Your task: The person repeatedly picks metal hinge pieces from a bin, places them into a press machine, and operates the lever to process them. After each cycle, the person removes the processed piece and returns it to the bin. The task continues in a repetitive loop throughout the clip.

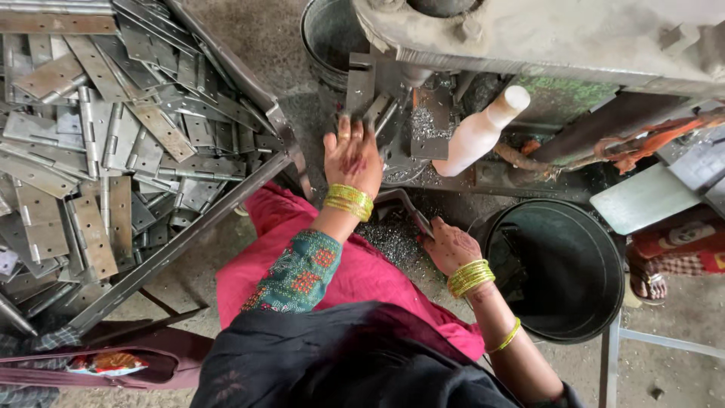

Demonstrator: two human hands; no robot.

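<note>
My left hand (352,157) reaches up to the bed of a grey metal machine (529,38), its fingers spread on metal parts there; whether it grips a piece I cannot tell. My right hand (449,245) is lower, closed on a dark metal lever (404,204) beside the black bucket (559,264). Both wrists wear green-yellow bangles. Metal shavings (389,238) lie between the hands.
A large pile of steel hinges (113,128) fills an angle-iron frame (189,234) at the left. A white plastic bottle (479,132) leans on the machine. A grey pail (328,34) stands behind. Another person's sandalled foot (646,279) is at the right.
</note>
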